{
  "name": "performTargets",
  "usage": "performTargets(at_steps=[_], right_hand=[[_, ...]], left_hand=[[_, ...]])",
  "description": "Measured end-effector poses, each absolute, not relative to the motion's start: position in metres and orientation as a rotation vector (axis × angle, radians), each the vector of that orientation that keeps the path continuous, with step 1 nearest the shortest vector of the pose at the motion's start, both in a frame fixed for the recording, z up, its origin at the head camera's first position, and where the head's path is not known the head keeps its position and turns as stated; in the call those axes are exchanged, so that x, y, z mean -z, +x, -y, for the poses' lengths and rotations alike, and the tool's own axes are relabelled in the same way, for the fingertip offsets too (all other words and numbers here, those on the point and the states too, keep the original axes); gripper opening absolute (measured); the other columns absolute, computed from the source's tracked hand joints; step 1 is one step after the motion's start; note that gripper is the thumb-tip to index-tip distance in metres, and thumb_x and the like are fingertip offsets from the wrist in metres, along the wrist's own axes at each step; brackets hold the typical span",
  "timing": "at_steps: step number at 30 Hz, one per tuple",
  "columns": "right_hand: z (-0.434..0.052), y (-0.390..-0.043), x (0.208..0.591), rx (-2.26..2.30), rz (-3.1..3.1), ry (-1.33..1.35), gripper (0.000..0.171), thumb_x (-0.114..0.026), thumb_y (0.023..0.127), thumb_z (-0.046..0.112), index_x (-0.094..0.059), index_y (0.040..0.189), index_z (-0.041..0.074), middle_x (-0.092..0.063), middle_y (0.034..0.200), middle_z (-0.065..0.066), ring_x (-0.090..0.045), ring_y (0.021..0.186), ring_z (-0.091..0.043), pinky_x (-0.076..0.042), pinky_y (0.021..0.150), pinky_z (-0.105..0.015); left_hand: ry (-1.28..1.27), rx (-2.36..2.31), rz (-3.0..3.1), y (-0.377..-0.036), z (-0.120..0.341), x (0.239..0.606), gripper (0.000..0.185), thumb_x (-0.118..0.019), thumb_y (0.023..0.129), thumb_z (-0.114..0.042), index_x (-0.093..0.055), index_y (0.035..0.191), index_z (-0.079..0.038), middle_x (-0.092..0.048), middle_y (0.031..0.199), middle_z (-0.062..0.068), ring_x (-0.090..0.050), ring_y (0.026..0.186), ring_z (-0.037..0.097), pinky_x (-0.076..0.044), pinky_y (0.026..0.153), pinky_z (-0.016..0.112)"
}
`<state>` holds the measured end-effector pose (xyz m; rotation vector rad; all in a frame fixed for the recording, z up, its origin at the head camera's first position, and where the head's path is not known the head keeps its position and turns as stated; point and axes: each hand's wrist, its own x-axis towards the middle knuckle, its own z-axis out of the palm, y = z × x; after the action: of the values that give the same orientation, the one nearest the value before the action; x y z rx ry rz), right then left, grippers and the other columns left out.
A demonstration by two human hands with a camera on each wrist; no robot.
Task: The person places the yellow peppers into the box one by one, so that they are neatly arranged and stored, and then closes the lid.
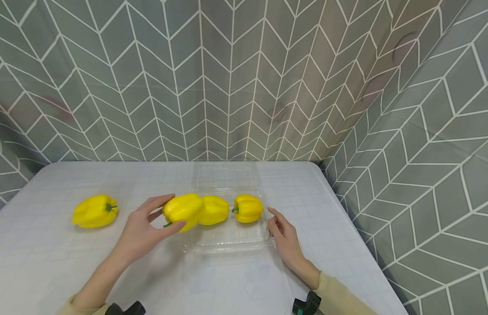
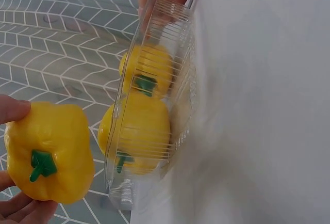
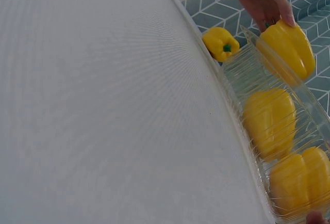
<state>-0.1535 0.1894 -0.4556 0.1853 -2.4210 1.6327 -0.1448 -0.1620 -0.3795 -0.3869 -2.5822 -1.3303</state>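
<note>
My left hand (image 1: pixel 143 229) grips a yellow bell pepper (image 1: pixel 184 211) with a green stem, thumb on the near side and fingers on the far side. In the left wrist view this held pepper (image 2: pixel 50 152) is above the level of the clear plastic container (image 2: pixel 139 100), near its left wall. Two more yellow peppers lie inside the container, one at its middle (image 1: pixel 214 210) and one toward the right (image 1: pixel 248 208). At the container's right edge, my right hand (image 1: pixel 285 238) touches the rim with loosely bent fingers.
Another yellow bell pepper (image 1: pixel 95 211) lies on the white table (image 1: pixel 51 267), left of my left hand. The container's clear lid (image 1: pixel 227 176) is folded back toward the table's far edge. A grey patterned curtain (image 1: pixel 228 78) hangs behind and along the right side.
</note>
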Motion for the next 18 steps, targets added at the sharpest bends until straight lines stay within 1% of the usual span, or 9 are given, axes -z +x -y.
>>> performTargets(at_steps=[3,7,10,18], right_hand=[[-0.192,-0.155,0.461,-1.637,2.406,0.207,0.038,-0.051,0.104,0.008,-0.053,0.140,0.000,-0.059,0.086,-0.007,-0.053,0.070,-0.013,-0.048,0.064,-0.018],[-0.193,-0.156,0.462,-1.626,2.400,0.219,0.037,-0.052,0.104,0.011,-0.054,0.140,0.004,-0.059,0.086,-0.004,-0.053,0.070,-0.010,-0.049,0.064,-0.018],[-0.193,-0.156,0.462,-1.611,2.407,0.219,0.037,-0.052,0.104,0.012,-0.054,0.140,0.005,-0.058,0.086,-0.002,-0.052,0.070,-0.009,-0.048,0.064,-0.018],[-0.192,-0.156,0.462,-1.596,2.410,0.228,0.037,-0.051,0.104,0.011,-0.054,0.140,0.002,-0.058,0.085,-0.001,-0.052,0.070,-0.008,-0.048,0.064,-0.019]], left_hand=[[-0.402,1.339,2.581,-0.146,0.159,0.380,0.068,-0.084,0.082,-0.031,-0.055,0.138,-0.006,-0.057,0.135,0.008,-0.054,0.126,0.028,-0.049,0.102,0.038],[-0.411,1.354,2.589,-0.146,0.156,0.380,0.069,-0.084,0.082,-0.033,-0.055,0.139,-0.006,-0.058,0.137,0.009,-0.055,0.127,0.029,-0.049,0.102,0.037],[-0.406,1.366,2.601,-0.146,0.154,0.380,0.070,-0.083,0.082,-0.035,-0.055,0.139,-0.007,-0.057,0.139,0.010,-0.056,0.128,0.032,-0.050,0.102,0.040],[-0.384,1.410,2.647,-0.144,0.146,0.375,0.071,-0.082,0.082,-0.040,-0.055,0.141,-0.010,-0.056,0.143,0.012,-0.057,0.127,0.039,-0.053,0.100,0.051]])
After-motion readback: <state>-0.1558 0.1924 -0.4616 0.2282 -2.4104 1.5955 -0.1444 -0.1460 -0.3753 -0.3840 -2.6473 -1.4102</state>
